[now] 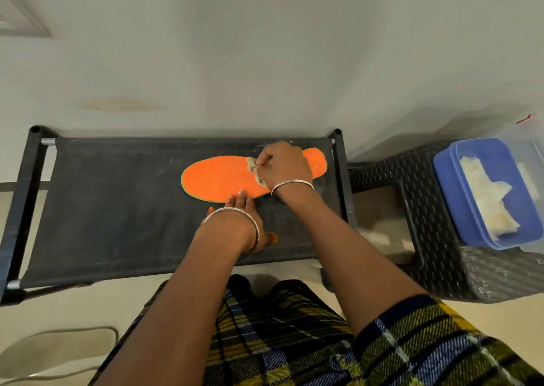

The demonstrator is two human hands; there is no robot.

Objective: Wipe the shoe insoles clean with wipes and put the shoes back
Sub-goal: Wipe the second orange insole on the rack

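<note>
- Wiping step, by the look of it: orange insole (217,178) lying flat on the top shelf of the black rack (117,209), toe end to the left.
- Right hand (284,164) over the heel half, pinching a crumpled wipe (253,167) against the orange surface.
- Left hand (238,217) open, fingers straight, fingertips at the near edge of the insole, seemingly pinning it down.
- Next, probably: draw the wipe along toward the toe, keeping that edge pinned; otherwise likely to slide.
- No shoes in view; putting back not yet begun, as far as can be judged.
- Spare wipes (485,197) in a blue box (447,179) on a dark woven stool (435,268), right of the rack.
- No brand or writing readable; faint mark on the insole near the right wrist, too small to make out.
</note>
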